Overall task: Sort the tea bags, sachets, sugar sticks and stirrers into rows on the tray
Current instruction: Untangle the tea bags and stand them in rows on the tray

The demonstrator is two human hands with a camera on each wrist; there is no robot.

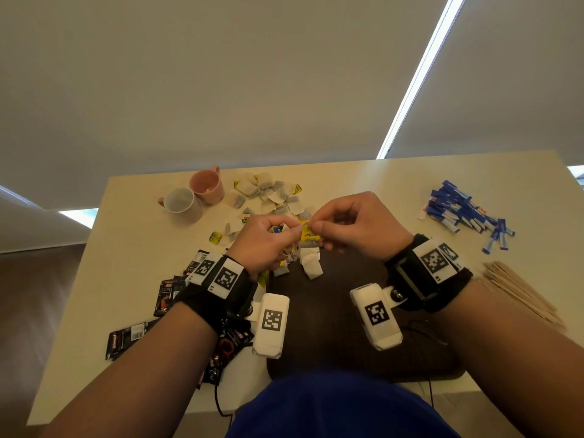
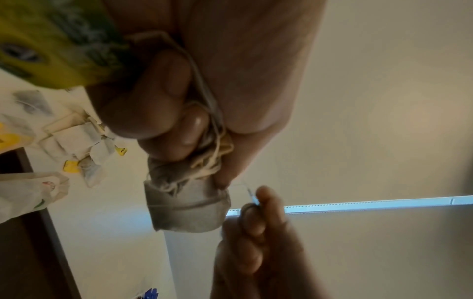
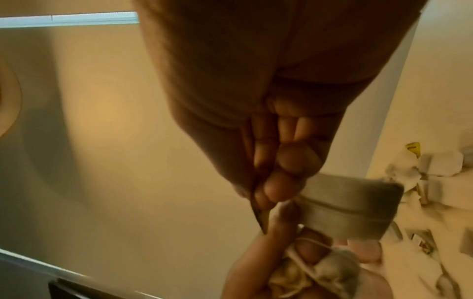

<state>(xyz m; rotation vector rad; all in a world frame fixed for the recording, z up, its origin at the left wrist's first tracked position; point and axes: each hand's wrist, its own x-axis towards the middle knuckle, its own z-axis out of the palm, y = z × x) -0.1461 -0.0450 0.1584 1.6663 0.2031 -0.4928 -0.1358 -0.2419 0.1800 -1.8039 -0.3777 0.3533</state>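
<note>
Both hands raised at frame centre over dark tray (image 1: 347, 295). Tangled tea bags (image 2: 184, 204) clutched in left hand (image 1: 265, 245); yellow tag (image 1: 308, 233) pinched by right hand (image 1: 357, 226). Loose tea bags (image 1: 271, 194) scattered beyond.

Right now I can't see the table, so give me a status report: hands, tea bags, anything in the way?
Left hand grips bunched tea bags, strings tangled. Right hand pinches a yellow tag. Tray holds two tea bags; loose pile beyond.
</note>
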